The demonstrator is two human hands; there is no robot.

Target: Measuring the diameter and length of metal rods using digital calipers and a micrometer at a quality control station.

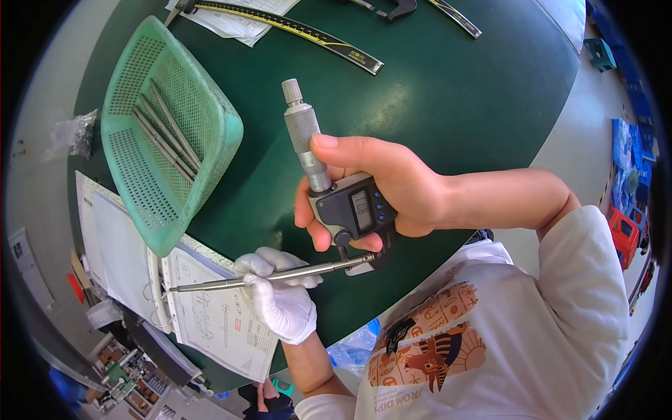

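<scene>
My right hand (402,178), bare, grips a digital micrometer (346,206) with a dark body, a small display and blue buttons. Its thumb rests on the knurled silver thimble (303,129). In a white glove, my left hand (283,301) is closed round a slim stepped metal rod (231,283). The rod's right end lies in the micrometer's jaw opening, by the spindle and anvil; whether both faces touch it is hard to tell. Its thinner left end points over an open ring binder (210,308) with drawing sheets.
A green perforated plastic basket (227,133) holding several metal rods (164,136) stands left on the green table (455,91). Steel rulers (336,47) and papers (234,24) lie at the far edge, with part of another dark measuring tool (401,8). Blue bins (640,105) line the right side.
</scene>
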